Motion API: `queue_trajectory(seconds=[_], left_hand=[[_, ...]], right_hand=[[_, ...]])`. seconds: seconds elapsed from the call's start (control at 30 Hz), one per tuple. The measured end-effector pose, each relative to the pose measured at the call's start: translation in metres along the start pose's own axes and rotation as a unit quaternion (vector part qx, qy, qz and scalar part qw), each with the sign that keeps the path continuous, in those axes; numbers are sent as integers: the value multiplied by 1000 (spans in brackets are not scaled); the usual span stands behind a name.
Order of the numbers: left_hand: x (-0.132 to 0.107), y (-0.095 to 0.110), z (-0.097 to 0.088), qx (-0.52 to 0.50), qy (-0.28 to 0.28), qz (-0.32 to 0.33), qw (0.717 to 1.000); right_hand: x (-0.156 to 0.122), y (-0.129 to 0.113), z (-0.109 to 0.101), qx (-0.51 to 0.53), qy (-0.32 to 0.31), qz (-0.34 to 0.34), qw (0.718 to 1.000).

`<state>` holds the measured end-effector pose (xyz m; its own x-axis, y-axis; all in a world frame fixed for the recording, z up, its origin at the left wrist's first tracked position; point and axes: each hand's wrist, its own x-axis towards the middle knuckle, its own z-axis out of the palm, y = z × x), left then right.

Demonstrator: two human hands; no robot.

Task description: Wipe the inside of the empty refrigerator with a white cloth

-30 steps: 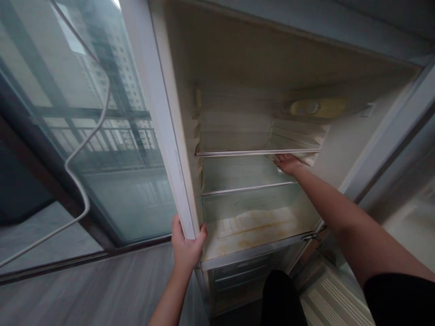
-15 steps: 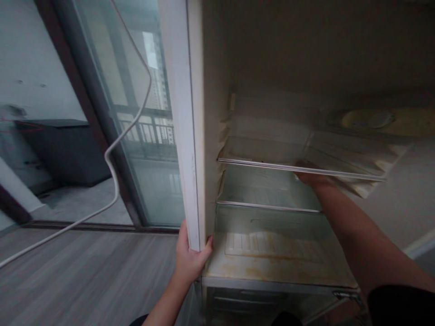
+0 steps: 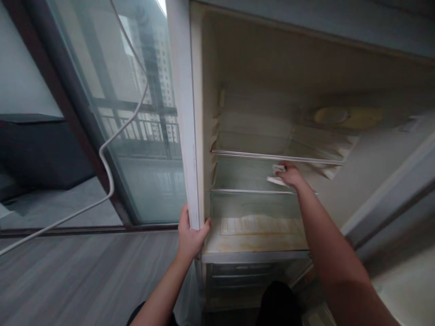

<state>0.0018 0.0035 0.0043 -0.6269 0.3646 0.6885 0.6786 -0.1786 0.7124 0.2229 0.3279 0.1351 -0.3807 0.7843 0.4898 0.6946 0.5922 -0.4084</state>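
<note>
An open, bare fridge (image 3: 204, 113) with stained inner walls stands before me. My left hand (image 3: 190, 237) is wrapped around the lower edge of its white left side wall. My right hand (image 3: 288, 175) reaches inside, between the upper glass shelf (image 3: 272, 156) and the lower glass shelf (image 3: 251, 191), and is closed on a small white cloth or wipe (image 3: 277, 173). The fridge floor (image 3: 251, 237) shows yellow-brown stains. A yellowed lamp housing (image 3: 340, 115) sits high on the right inner wall.
A glass balcony door (image 3: 129, 136) is on the left with a white cable (image 3: 105, 154) hanging in front of it. Grey wood floor (image 3: 84, 276) lies below. Drawer fronts (image 3: 244, 271) show under the fridge compartment. The fridge door edge (image 3: 390, 199) is at right.
My right hand has come out from under the upper shelf's right side towards the middle, and the white cloth now shows in it. The left hand keeps its grip. The view shifted.
</note>
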Motion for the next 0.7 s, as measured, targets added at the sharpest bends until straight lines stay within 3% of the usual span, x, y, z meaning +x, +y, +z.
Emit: queue_trajectory(seconds=[0.03, 0.1, 0.17, 0.2, 0.23, 0.27, 0.3, 0.33, 0.4, 0.5, 0.57, 0.63, 0.7], left_hand=[[-4, 3, 0, 1, 24, 13, 1000], [-17, 14, -4, -5, 93, 80, 992], [-38, 30, -13, -29, 103, 196, 975], [-48, 39, -18, -38, 41, 247, 967], [-58, 48, -22, -31, -55, 284, 957], [-66, 55, -26, -31, -154, 291, 944], [-72, 61, -28, -36, -232, 254, 938], [-76, 64, -30, -53, -286, 207, 934], [-79, 66, -31, -109, -319, 92, 937], [-77, 65, -33, -177, -297, -7, 938], [-75, 64, -37, -182, -276, -19, 943], [-74, 64, -41, -158, -258, 6, 953], [-74, 64, -40, -111, -257, 34, 959]], right_hand=[[-24, -13, -1, 30, 14, 3, 999], [-83, -43, 1, 245, 63, -15, 967], [-148, -72, 6, 415, 3, -36, 909], [-178, -83, 9, 464, -61, -43, 883], [-205, -93, 13, 495, -108, -58, 860], [-227, -100, 16, 510, -136, -67, 846], [-245, -105, 20, 514, -159, -65, 841], [-257, -107, 23, 508, -168, -56, 843], [-269, -105, 27, 473, -173, -26, 864], [-272, -93, 28, 382, -203, -26, 901], [-273, -84, 24, 314, -191, -59, 928], [-281, -79, 17, 280, -77, -84, 953], [-294, -82, 10, 297, 66, -105, 947]])
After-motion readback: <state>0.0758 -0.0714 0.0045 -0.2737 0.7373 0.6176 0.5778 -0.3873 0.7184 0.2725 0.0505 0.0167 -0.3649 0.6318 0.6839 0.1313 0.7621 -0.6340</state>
